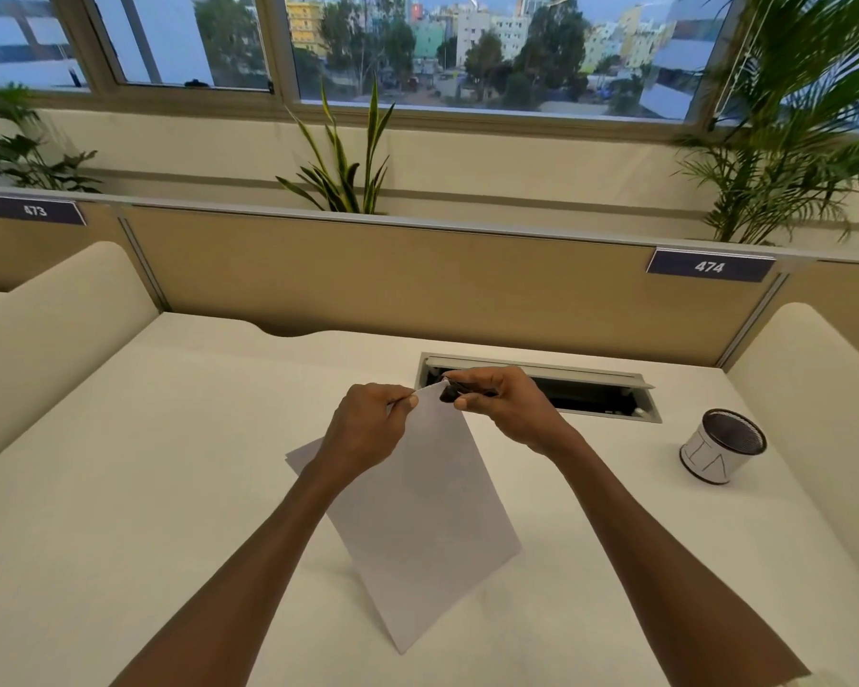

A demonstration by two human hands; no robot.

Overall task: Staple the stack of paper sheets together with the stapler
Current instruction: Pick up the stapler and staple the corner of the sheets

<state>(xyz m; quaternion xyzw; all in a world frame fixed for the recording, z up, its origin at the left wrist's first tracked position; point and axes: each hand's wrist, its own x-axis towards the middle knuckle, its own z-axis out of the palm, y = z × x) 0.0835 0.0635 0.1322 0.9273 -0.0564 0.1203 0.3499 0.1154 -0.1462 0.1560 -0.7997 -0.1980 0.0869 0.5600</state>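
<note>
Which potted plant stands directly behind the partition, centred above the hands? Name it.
The snake plant, with stiff, upright, yellow-edged blades. The palm at far right has feathery fronds, and the small leafy plant sits far left.

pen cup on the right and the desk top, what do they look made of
The pen cup looks like dark metal mesh: the rim and inside show a fine grid, and a white paper-like band with marker strokes wraps its outside. The desk top looks like a cream laminate with a matte finish: smooth, even colour, only soft reflections. Neither can be confirmed by sight alone.
</note>
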